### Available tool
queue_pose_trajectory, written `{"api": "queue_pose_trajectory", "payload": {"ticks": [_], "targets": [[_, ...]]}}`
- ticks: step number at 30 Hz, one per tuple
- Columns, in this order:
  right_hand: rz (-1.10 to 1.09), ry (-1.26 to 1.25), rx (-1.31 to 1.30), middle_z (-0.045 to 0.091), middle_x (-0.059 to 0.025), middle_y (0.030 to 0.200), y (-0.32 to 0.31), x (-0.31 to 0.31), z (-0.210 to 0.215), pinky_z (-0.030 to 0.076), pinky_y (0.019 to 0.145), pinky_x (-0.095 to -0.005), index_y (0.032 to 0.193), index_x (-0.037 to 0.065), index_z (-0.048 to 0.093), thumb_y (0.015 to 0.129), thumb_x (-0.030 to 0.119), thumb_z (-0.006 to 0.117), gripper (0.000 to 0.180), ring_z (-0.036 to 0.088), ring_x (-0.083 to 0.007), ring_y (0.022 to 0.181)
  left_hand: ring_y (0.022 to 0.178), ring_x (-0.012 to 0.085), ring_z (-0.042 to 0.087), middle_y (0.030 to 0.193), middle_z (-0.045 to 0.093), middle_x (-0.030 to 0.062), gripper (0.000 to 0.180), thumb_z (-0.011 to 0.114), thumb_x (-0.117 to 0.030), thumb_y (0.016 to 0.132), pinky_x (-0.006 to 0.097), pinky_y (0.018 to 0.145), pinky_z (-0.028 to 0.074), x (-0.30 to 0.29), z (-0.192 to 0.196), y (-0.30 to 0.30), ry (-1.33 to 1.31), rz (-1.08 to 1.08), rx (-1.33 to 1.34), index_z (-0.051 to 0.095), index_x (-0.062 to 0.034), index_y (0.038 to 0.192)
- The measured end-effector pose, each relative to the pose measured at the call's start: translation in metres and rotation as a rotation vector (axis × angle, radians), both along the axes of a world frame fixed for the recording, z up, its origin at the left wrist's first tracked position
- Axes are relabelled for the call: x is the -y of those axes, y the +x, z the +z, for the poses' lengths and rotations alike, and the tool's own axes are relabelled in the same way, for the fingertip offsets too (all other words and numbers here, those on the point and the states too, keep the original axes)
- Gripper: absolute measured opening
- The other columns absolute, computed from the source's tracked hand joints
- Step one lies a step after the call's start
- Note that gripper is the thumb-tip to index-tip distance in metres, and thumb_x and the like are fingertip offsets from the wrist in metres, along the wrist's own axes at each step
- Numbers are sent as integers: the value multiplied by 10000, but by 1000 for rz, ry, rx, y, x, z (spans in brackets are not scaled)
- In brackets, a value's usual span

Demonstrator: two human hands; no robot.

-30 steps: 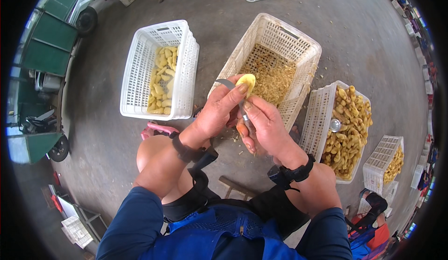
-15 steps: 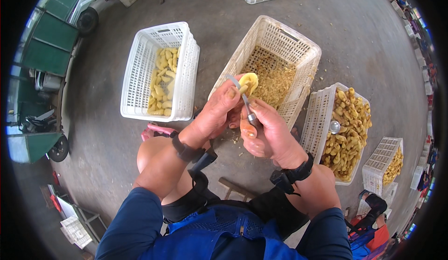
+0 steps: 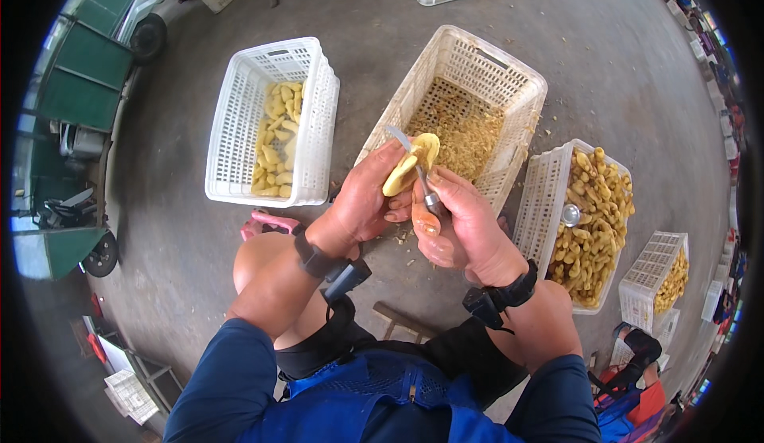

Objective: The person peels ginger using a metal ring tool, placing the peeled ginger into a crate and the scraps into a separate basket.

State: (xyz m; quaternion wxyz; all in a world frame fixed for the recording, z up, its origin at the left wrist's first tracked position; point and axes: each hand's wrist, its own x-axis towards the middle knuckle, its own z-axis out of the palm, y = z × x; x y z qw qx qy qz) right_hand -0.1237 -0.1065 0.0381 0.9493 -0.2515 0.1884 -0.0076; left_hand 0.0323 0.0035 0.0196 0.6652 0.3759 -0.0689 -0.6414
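Note:
My left hand (image 3: pixel 366 192) grips a pale yellow, knobbly root-like vegetable (image 3: pixel 402 174); its flared end points up and away from me. In my right hand (image 3: pixel 458 220) is a small knife (image 3: pixel 431 197) with a metal-ended handle and a thin curved blade. The blade runs behind the vegetable, and its tip shows at the upper left. Both hands are close together over the near end of a dirty white slotted crate (image 3: pixel 495 93), which holds yellowish peelings (image 3: pixel 469 145).
On the left, a white crate (image 3: pixel 219 145) holds smooth yellow pieces (image 3: pixel 277 125). On the right, another crate (image 3: pixel 537 204) is heaped with brownish-yellow roots (image 3: pixel 590 240) and a round metal object (image 3: pixel 571 215). A smaller filled crate (image 3: pixel 645 276) stands farther right. A wooden stool (image 3: pixel 402 320) shows between my legs.
The vegetable has turned in my left hand, so more of its length shows on the left. My left fingers have shifted round it. My right hand and the knife have barely moved.

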Motion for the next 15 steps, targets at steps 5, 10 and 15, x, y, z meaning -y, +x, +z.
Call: {"api": "queue_pose_trajectory", "payload": {"ticks": [5, 10, 15], "targets": [[28, -40, -29, 577, -53, 696, 1, -2, 4, 406, 365, -280, 1051, 70, 565, 1134, 374, 465, 330, 507, -133, 431, 530, 87, 414, 732, 552, 18, 426, 459, -485, 1103, 228, 440, 304, -3, 0, 9, -7, -57, -98, 605, -88, 1159], [50, 1, -7, 575, -56, 694, 2, 0, 6, 398, 364, -281, 1052, 69, 565, 1136, 373, 463, 331, 500, -134, 431, 521, 82, 420, 719, 567, 28, 426, 483, -482, 1088, 215, 437, 324, -5, 0, 8, 29, -25, -119, 622, -82, 1134], [76, -28, -4, 574, -57, 693, 2, 0, 10, 395, 366, -279, 1053, 70, 565, 1136, 372, 464, 329, 489, -132, 431, 473, 93, 402, 716, 572, 34, 410, 488, -469, 1066, 227, 400, 298, -5, -4, 10, 27, -22, -117, 629, -87, 1107]]}}
